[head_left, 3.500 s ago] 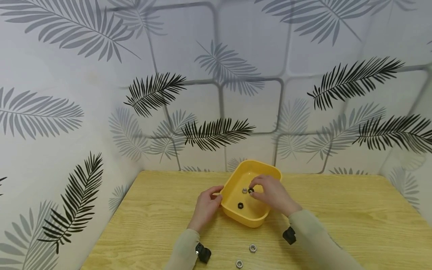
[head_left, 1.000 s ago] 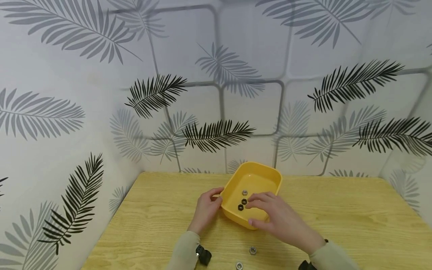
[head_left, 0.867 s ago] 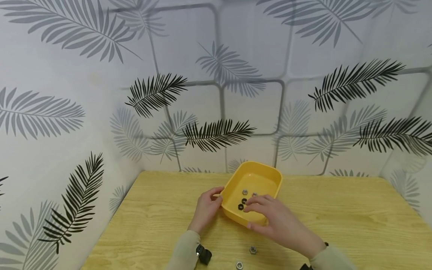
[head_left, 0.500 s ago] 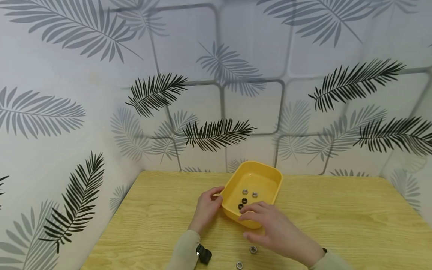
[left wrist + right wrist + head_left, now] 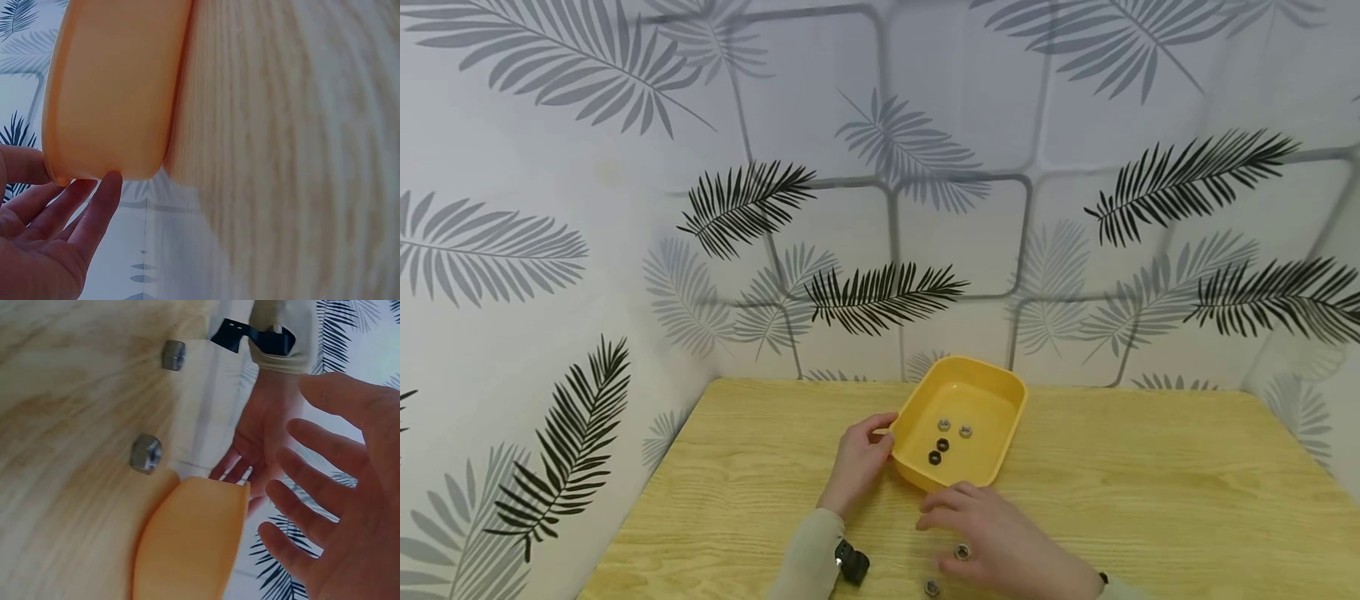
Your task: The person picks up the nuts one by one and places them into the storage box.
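Note:
A yellow plastic bin (image 5: pixel 992 383) stands on the table, holding two silver nuts (image 5: pixel 966 432) and two black nuts (image 5: pixel 935 457). My left hand (image 5: pixel 859 462) grips the bin's left corner by its rim; the left wrist view shows the fingertips against the bin wall (image 5: pixel 119 81). In front of the bin my right hand (image 5: pixel 1000 537) hovers with fingers spread and nothing held. One silver nut (image 5: pixel 962 552) lies on the table beside its thumb, and another silver nut (image 5: pixel 932 587) sits nearer the front. Both loose nuts also appear in the right wrist view.
The wooden table (image 5: pixel 1150 483) reaches back to a wall (image 5: pixel 955 233) with a leaf pattern. A black wrist camera (image 5: pixel 853 562) is strapped over the left sleeve.
A black nut, then a second silver nut, came to lie in the bin. My right hand let go and moved out toward the front. The left hand stayed on the bin.

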Tool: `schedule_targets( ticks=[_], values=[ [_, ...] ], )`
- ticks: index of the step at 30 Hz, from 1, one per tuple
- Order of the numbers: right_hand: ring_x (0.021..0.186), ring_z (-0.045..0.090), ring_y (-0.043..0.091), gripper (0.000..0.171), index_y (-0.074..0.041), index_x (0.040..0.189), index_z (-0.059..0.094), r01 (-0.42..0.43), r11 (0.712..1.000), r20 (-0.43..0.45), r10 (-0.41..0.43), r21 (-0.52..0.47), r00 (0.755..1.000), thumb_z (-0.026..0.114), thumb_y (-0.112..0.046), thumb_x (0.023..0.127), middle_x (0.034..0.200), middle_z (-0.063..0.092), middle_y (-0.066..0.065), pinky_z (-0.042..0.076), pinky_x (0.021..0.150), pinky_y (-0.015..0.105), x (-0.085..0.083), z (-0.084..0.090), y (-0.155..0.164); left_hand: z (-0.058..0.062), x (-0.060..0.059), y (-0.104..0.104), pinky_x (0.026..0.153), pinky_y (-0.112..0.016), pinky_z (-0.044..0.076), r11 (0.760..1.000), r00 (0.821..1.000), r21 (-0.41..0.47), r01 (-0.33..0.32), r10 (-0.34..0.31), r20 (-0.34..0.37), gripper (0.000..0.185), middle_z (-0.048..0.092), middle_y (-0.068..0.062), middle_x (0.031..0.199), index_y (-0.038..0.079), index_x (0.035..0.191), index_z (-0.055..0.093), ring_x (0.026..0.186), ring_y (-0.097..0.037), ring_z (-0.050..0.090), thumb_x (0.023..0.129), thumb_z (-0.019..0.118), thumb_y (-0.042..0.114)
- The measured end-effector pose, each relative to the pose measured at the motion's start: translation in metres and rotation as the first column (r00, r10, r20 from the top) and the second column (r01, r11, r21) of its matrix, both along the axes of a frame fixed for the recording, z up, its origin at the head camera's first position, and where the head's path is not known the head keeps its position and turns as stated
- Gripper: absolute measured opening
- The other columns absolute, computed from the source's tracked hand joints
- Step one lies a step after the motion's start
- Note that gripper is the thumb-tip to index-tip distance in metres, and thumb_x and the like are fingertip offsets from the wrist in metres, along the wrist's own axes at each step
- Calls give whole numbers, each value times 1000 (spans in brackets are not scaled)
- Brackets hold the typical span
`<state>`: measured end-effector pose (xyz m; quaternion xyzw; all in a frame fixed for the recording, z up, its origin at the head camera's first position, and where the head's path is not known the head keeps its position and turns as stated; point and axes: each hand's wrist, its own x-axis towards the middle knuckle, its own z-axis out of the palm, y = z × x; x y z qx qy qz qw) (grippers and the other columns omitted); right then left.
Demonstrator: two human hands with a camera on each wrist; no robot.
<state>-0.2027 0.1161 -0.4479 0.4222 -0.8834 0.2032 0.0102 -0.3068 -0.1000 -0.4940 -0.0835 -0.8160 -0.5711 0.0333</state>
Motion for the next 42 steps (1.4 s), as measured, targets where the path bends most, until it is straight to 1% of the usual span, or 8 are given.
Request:
schedule_targets(
  ticks=[3,7,9,13,18,27,35,42],
  values=[
    [112,54,12,29,-25,118,67,-11,999,68,9,31,998,69,-34,91,123,59,-12,47,95,41,0,-8,-1,-1,0,0,77,-32,56,1000,1000,-4,-1,1,6,36,66,-10,122,4,128,64,98,-23,65,94,55,8],
    [111,53,11,34,-27,119,67,-11,997,179,-3,77,984,67,-45,90,122,58,-14,45,97,41,-1,-20,-2,-3,2,0,78,-32,56,1000,1000,-2,4,-4,16,35,65,-11,123,4,129,64,99,-25,65,95,55,8],
    [110,52,10,35,-28,119,67,-13,995,202,-7,96,979,65,-48,91,120,58,-15,45,97,41,-2,-25,-3,-4,3,0,78,-32,56,1000,1000,5,11,-12,21,36,65,-11,123,4,129,64,100,-26,65,95,55,8],
    [108,52,11,34,-29,118,68,-39,994,172,21,105,985,63,-50,92,119,59,-15,45,96,42,-3,-34,-3,-4,3,1,77,-32,56,1000,999,15,16,-16,29,36,64,-12,123,4,130,63,99,-27,64,94,55,8],
    [108,52,10,27,-31,114,68,-73,992,127,60,98,990,61,-48,93,118,59,-15,44,95,41,-3,-40,-2,-4,1,1,77,-33,56,1000,1000,14,12,-12,23,36,65,-12,122,4,129,64,99,-26,64,94,56,8],
    [110,51,8,25,-36,106,69,-80,993,141,67,89,988,62,-54,90,118,59,-17,43,95,45,-4,-47,-3,-2,1,1,76,-33,56,1000,1000,16,9,-9,21,36,65,-12,122,4,129,64,99,-26,65,94,55,8],
    [109,52,8,14,-38,102,70,-75,992,154,59,101,986,66,-44,91,117,59,-17,44,93,45,-5,-49,-5,1,1,1,76,-33,56,1000,1000,18,-2,2,24,37,64,-11,123,4,130,63,98,-24,64,94,55,8],
    [109,52,9,14,-37,100,71,-68,991,162,49,111,986,66,-45,90,116,59,-17,44,93,44,-5,-49,-6,1,1,1,76,-33,57,1000,1000,13,-3,3,16,36,65,-12,123,3,129,64,98,-25,65,95,55,7]
  ],
)
